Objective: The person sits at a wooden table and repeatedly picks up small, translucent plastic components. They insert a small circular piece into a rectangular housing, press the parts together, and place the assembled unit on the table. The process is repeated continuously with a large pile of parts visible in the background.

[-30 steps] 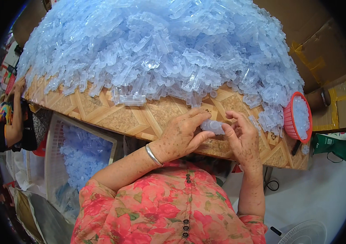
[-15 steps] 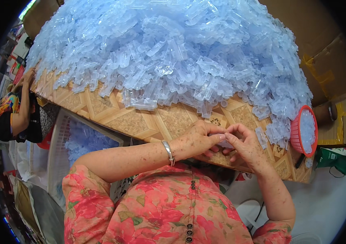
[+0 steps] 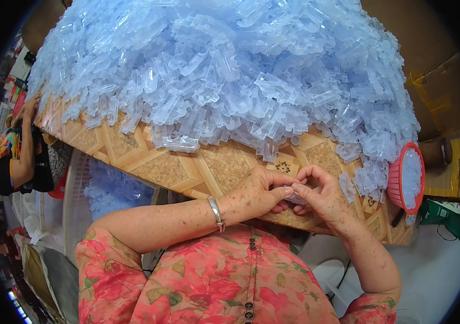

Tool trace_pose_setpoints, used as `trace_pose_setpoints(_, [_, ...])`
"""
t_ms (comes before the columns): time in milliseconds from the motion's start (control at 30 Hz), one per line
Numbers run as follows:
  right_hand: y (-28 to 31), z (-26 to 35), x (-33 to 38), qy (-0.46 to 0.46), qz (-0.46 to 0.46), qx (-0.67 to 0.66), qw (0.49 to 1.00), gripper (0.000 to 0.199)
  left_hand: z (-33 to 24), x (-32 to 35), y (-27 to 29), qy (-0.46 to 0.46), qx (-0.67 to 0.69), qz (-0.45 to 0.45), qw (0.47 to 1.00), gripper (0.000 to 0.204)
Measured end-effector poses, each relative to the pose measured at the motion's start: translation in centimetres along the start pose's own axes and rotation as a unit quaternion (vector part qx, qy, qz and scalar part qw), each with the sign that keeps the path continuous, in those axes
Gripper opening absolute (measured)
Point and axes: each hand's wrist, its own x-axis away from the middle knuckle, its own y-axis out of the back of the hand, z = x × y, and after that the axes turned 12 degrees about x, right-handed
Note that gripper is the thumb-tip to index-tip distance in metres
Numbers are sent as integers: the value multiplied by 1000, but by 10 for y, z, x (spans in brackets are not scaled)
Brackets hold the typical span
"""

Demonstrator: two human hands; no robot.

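1. A red basket (image 3: 406, 186) sits at the right edge of the frame, on the far right corner of the table (image 3: 197, 167); it holds small clear plastic pieces like those in the heap.
2. A pale mesh crate (image 3: 76, 197) stands below the table at left of centre, with more pale blue plastic pieces showing inside it.
3. The heap of clear bluish plastic parts (image 3: 230, 70) fills the upper half of the frame, covering most of the patterned tabletop and spilling toward the basket.
4. The left hand (image 3: 259, 191) lies at centre frame against the near table edge, fingers curled inward, thumb stretched toward the other hand; a metal bangle (image 3: 216, 212) rings its wrist.
5. The right hand (image 3: 321, 197) meets it just to the right, fingers bent, fingertips touching those of the left.
6. A small clear plastic piece (image 3: 290, 195) is pinched between both hands, at centre frame just right of the middle, mostly hidden by the fingers.
7. Another person's arm (image 3: 24, 140) reaches onto the table at the far left of the frame.
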Motion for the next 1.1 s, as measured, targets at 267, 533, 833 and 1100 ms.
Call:
trace_pose_setpoints(267, [0, -11, 0, 38, -22, -3, 999, 24, 30, -7, 9, -153, -90, 30, 984, 33])
trace_pose_setpoints(533, [-15, -39, 1, 106, -123, -17, 987, 23, 7, 70, 24, -103, -22, -42, 994, 35])
trace_pose_setpoints(833, [-19, -18, -10, 191, -247, 73, 947, 27, 5, 308, 188, -180, -692, -385, 583, 41])
trace_pose_setpoints(1100, [-14, 21, -59, 281, -386, 292, 829, 35, -16, 227, 116, -210, -460, -285, 814, 53])
